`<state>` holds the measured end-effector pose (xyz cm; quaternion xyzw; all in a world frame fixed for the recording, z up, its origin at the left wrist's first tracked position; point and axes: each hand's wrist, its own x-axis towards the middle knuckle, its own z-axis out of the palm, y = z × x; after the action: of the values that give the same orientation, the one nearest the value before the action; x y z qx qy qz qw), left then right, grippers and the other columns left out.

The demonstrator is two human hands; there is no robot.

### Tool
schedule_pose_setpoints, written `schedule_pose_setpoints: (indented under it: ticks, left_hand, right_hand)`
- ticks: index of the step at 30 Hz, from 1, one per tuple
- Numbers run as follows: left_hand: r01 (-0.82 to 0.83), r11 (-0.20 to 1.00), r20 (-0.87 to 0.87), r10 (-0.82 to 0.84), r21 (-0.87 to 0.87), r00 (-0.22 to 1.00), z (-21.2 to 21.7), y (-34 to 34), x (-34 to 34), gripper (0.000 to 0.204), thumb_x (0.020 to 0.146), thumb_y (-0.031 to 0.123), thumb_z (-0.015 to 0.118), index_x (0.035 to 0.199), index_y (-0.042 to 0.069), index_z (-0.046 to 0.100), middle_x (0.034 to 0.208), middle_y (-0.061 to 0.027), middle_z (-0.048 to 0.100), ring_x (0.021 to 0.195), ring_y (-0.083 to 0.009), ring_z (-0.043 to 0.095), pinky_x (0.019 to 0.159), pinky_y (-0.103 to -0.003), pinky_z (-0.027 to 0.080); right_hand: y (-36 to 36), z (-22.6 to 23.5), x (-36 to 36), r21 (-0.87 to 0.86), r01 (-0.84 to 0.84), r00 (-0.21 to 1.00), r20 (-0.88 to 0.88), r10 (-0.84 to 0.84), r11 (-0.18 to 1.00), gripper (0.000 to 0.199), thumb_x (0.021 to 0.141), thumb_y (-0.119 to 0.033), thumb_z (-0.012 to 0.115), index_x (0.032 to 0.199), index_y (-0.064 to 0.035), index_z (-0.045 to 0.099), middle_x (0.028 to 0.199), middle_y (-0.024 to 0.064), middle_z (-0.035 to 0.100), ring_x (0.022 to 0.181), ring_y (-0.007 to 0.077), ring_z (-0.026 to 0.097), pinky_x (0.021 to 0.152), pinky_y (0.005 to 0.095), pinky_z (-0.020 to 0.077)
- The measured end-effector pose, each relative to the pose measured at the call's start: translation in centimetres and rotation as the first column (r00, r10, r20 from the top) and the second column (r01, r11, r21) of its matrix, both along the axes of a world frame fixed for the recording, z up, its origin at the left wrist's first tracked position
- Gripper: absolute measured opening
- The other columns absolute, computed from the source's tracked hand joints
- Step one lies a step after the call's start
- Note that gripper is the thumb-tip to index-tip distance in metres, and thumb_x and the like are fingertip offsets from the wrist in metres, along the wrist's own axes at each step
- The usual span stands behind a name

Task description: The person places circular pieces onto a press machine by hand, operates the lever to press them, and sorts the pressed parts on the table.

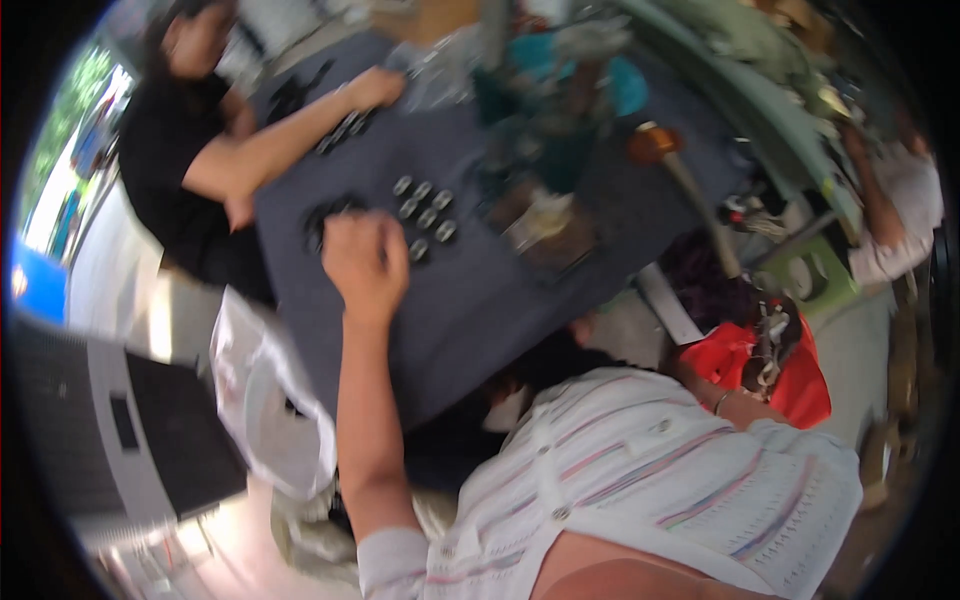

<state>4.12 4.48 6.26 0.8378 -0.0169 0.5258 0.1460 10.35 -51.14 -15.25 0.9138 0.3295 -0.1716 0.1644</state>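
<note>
In the head view, curls the left hand at dark pieces on the grey desk, just left of silver-rimmed pieces — cannot tell if grasping. Has the right hand partly hidden beside the shirt — likewise unclear.

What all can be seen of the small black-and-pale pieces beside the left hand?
The small pieces, about seven, look rounded and black with pale, shiny parts, perhaps plastic or metal; blur hides detail. They lie in a loose group on the dark grey tabletop, just right of the left hand. The nearest lies close to it; whether they touch is unclear.
</note>
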Motion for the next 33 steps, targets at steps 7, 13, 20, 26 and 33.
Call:
schedule_pose_setpoints:
  ticks: [7, 13, 20, 26, 33]
  left_hand:
    - [0.656, 0.752, -0.542, -0.578, -0.062, 0.61, -1.2, -11.4, -2.4, 0.052, 0.06, 0.032, 0.083, 0.101, 0.006, 0.066, 0.085, -0.0082, 0.055, 0.079, -0.0293, 0.055, 0.067, -0.04, 0.046]
    - [0.598, 0.8, -0.635, -0.484, -0.042, 0.602, -1.6, -12.2, -1.5, 0.059, 0.054, 0.023, 0.083, 0.109, 0.01, 0.066, 0.091, -0.0067, 0.053, 0.088, -0.0276, 0.052, 0.072, -0.04, 0.044]
    - [0.554, 0.83, -0.626, -0.464, -0.06, 0.627, -2.1, -12.0, -1.2, 0.056, 0.053, 0.022, 0.083, 0.106, 0.012, 0.067, 0.089, -0.0062, 0.053, 0.085, -0.0267, 0.052, 0.072, -0.04, 0.043]
    - [0.542, 0.839, -0.617, -0.452, -0.049, 0.644, -2.1, -12.3, -1.0, 0.054, 0.054, 0.022, 0.082, 0.105, 0.011, 0.068, 0.088, -0.0064, 0.053, 0.084, -0.0265, 0.052, 0.07, -0.04, 0.042]
    - [0.542, 0.84, -0.633, -0.436, -0.031, 0.64, -2.1, -12.4, -1.4, 0.052, 0.055, 0.023, 0.08, 0.104, 0.011, 0.068, 0.087, -0.0064, 0.053, 0.083, -0.0265, 0.051, 0.069, -0.04, 0.041]
  right_hand:
    - [-8.5, -0.1, -1.1, 0.129, 0.282, 0.955, 0.063, -0.291, 0.951, 0.032, 0.09, -0.03, 0.06, 0.105, -0.0029, 0.068, 0.094, 0.0154, 0.07, 0.088, 0.0301, 0.066, 0.089, 0.0439, 0.0479]
    - [-11.8, -1.5, -3.8, 0.179, 0.373, 0.928, -0.043, -0.371, 0.911, 0.034, 0.09, -0.032, 0.06, 0.105, -0.0031, 0.069, 0.094, 0.0157, 0.07, 0.088, 0.0308, 0.066, 0.088, 0.0442, 0.0482]
    - [-11.5, -4.7, -6.1, 0.227, 0.389, 0.907, -0.263, -0.329, 0.893, 0.035, 0.09, -0.034, 0.06, 0.105, -0.0033, 0.069, 0.094, 0.016, 0.07, 0.088, 0.0316, 0.066, 0.087, 0.0446, 0.0485]
    - [-10.9, -6.4, -8.4, 0.273, 0.43, 0.856, -0.425, -0.294, 0.86, 0.037, 0.089, -0.035, 0.06, 0.105, -0.0035, 0.069, 0.094, 0.0163, 0.07, 0.088, 0.0323, 0.066, 0.086, 0.0449, 0.0488]
    - [-7.0, -9.4, -6.7, 0.39, 0.453, 0.801, -0.573, -0.174, 0.802, 0.038, 0.089, -0.037, 0.059, 0.105, -0.0037, 0.069, 0.094, 0.0167, 0.07, 0.088, 0.0331, 0.066, 0.085, 0.0453, 0.0492]
